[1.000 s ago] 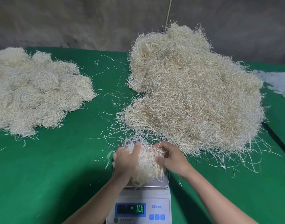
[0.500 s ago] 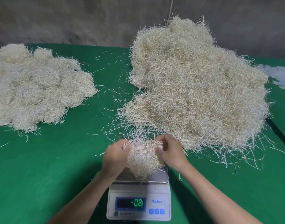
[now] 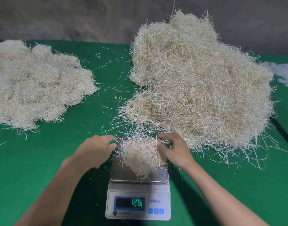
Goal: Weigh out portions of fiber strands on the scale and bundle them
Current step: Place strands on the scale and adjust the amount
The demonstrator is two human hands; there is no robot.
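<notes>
Portion of fiber strands [image 3: 140,155]: it sits on your scale's steel pan [image 3: 120,173], over the pan's far half and toward its right side.
Long axis: it runs from the desk's far edge toward the near edge. The clump is broad at the far end and tapers to a thin tail that points at the display.
Stray ends: they fan out from the clump's far-left side, past the pan's rim.
Left hand [image 3: 94,152]: your fingers are spread and relaxed and hold nothing. The fingertips are just beside the stray ends on the clump's left.
Right hand [image 3: 176,150]: your fingers curl over the clump's right side and the thumb presses into it, so you grip the clump there.
Scale [image 3: 156,189]: it stands at the middle of the near edge of the green desk [image 3: 42,160].
Display [image 3: 130,203]: green digits are lit, too smeared to read surely.
Loose heap [image 3: 197,82]: it fills the far-right part of the desk, and its near fringe reaches your right hand.
Clumped pile [image 3: 37,85]: it lies at the far-left, well apart from the scale.
</notes>
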